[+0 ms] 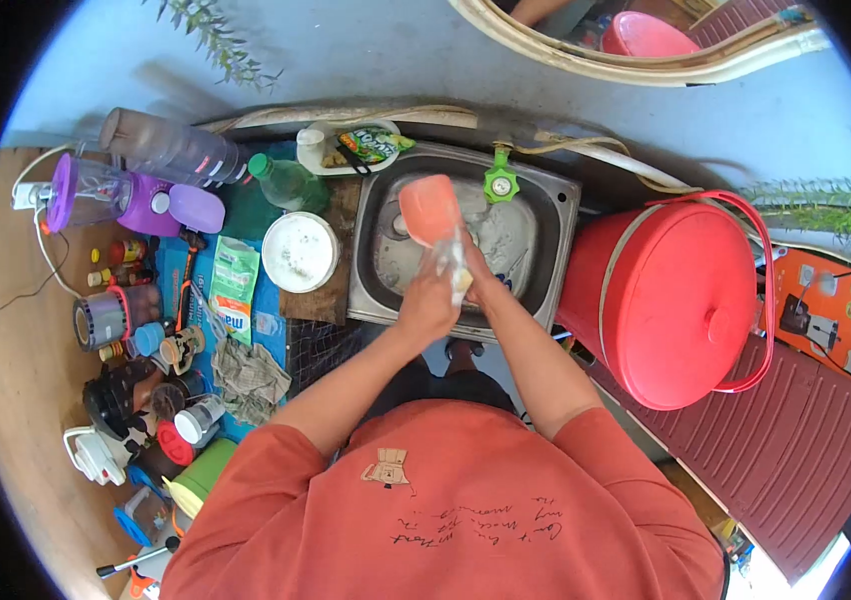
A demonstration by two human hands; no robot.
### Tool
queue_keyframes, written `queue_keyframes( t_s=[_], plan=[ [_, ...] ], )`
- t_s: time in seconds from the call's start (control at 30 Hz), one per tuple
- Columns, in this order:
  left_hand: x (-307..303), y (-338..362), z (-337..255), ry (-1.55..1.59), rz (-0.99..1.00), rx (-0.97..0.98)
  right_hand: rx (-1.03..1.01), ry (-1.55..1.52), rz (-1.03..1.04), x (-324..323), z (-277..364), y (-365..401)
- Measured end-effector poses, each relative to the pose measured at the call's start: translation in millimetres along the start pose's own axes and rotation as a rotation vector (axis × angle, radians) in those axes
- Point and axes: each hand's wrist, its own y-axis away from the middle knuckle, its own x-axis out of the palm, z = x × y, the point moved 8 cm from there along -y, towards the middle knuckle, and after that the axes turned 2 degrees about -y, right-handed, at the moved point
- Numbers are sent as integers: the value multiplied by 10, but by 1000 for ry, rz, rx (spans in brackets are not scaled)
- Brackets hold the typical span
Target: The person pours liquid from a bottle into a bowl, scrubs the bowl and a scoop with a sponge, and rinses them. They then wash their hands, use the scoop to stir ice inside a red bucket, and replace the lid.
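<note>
Both my hands are close together over the metal sink (pixel 361 292). My left hand (pixel 431 303) is closed at the near side of a crumpled, whitish, see-through thing (pixel 459 270) with a yellowish patch, whose kind I cannot make out. My right hand (pixel 484 282) is curled against its other side. Just beyond my fingers is a coral-orange plastic piece (pixel 430 210), flat and rounded like a broad blade or scoop. It meets the whitish thing, and my hands hide where they join. Above the basin is a tap with a green handle (pixel 501 184).
A white round tub (pixel 301 254), a green bottle (pixel 291 185) and a dish with a green packet (pixel 370 145) stand left of the sink. Farther left are a purple blender (pixel 151 203), a cloth (pixel 249 380) and several jars. A large red lidded bucket (pixel 681 305) stands right.
</note>
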Motion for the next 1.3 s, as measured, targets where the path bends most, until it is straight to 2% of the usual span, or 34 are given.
queue_keyframes(
  t_s=[0.07, 0.1, 0.13, 0.2, 0.23, 0.27, 0.33, 0.37, 0.4, 0.47, 0.5, 0.57, 0.67, 0.7, 0.77, 0.8, 0.87, 0.9, 0.93, 1.0, 1.03, 1.1, 1.13, 1.2, 1.23, 1.27, 1.3],
  plan=[
    [81, 96, -4, -224, 30, 8, -98, -92, -4, 59, 47, -62],
    [17, 57, 139, -44, 48, -229, -120, -21, 167, 50, -46, -129],
    [95, -3, 239, -42, 51, -233, -115, -22, 164, -42, -159, -259],
    [47, -98, 419, -201, -152, -285, -80, 8, 166, 123, -246, -238],
    [145, -59, 432, -74, -23, -330, -132, -195, 189, 244, -175, -197],
    [92, 29, 351, -70, -33, -341, -125, -182, 192, 284, -101, -128],
    [148, 220, -4, -95, 93, -120, -164, -284, 157, 201, 73, -44],
    [79, 251, -59, -98, 103, -93, -238, -141, 108, 158, 178, -68],
    [91, 245, -5, -100, 103, -91, -239, -143, 109, 196, 177, -103],
    [117, 215, 288, -13, -17, -254, -64, -417, 42, 299, 12, -175],
    [215, 128, 411, -7, -12, -247, -147, -356, 52, 266, -3, -306],
    [362, -8, 761, 405, -141, -426, -143, -336, 51, 191, -122, -420],
    [156, -29, 239, 248, -66, -374, -79, -334, 141, 228, -60, -179],
    [219, 13, 258, 106, -127, -302, -40, -341, 160, 247, -62, -101],
    [141, -27, 309, 62, -185, -294, 95, -361, 265, 278, -184, -199],
    [94, -82, 343, 23, -232, -277, 91, -356, 271, 260, -212, -269],
    [155, -254, 561, 95, -303, -325, 154, -415, 290, 230, -341, -321],
    [149, -361, 675, 169, -368, -378, 182, -413, 152, 149, -396, -322],
    [131, -509, 794, 179, -372, -375, 176, -406, 146, 89, -356, -270],
    [430, -727, 1243, 416, 86, -661, 304, -353, 346, 86, -399, -136],
    [464, -831, 1392, 423, 79, -662, 265, -308, 231, 68, -402, -73],
    [486, -860, 1637, 295, 64, -809, 296, -361, 210, 84, -419, 45],
    [606, -775, 1604, 301, 54, -815, 325, -424, 188, 80, -438, 95],
    [251, -753, 606, -176, -259, -121, 277, -415, 202, 34, -437, 131],
    [188, -709, 530, -178, -267, -120, 219, -422, 216, 7, -405, 115],
    [99, -670, 361, -160, -324, 33, 159, -434, 230, -30, -373, 70],
    [64, -632, 251, -137, -376, 190, 304, -430, 247, -122, -497, 7]
  ],
)
